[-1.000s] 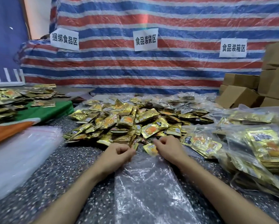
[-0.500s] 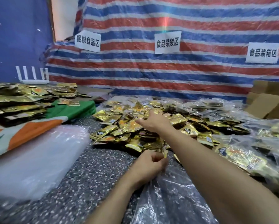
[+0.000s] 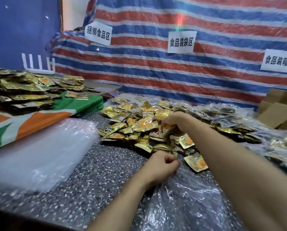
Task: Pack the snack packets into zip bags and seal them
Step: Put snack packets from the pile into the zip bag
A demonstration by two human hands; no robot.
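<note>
So the right hand (image 3: pixel 176 124) is down in the pile of gold snack packets (image 3: pixel 136 127), with its fingers curled round a small bunch of them. The left hand (image 3: pixel 161 165) is nearer, pinching the far edge of a clear zip bag (image 3: pixel 189 205). That bag lies flat on the speckled table (image 3: pixel 97 172), right at the pile's near edge. One loose packet (image 3: pixel 196 162) lies just right of that hand.

Off to the left there's a stack of empty bags (image 3: pixel 39 150), then a green-orange-white cloth (image 3: pixel 39 117) with more packets (image 3: pixel 19 94) on it. Filled bags (image 3: pixel 226 117) are heaped on the right, with cardboard boxes (image 3: pixel 276 117) beyond.

The striped tarp (image 3: pixel 156 77) at the back has three paper signs: 捆绑食品区 (image 3: pixel 97 33), 食品装袋区 (image 3: pixel 182 41) and 食品装箱区 (image 3: pixel 279 61). The print on the packets is too blurry to read.
</note>
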